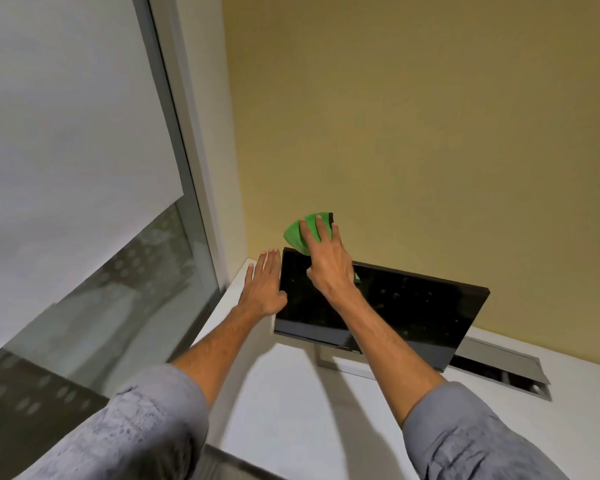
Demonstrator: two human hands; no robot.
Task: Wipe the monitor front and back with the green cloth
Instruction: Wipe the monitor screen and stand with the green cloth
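A black flat monitor [413, 306] stands on a silver stand on a white desk, its dark screen facing me. My right hand [326, 261] reaches over the monitor's top left corner with fingers straight, pressing the green cloth [293, 235] against the top edge and back. The cloth sticks out above and left of the fingers. My left hand [262, 285] lies flat with straight fingers along the monitor's left edge, thumb on the front bezel.
The white desk [291, 410] sits in a corner between a yellow wall [430, 133] and a window with a white blind [66, 133]. A grey cable hatch [499, 365] lies in the desk behind the monitor stand [326, 358].
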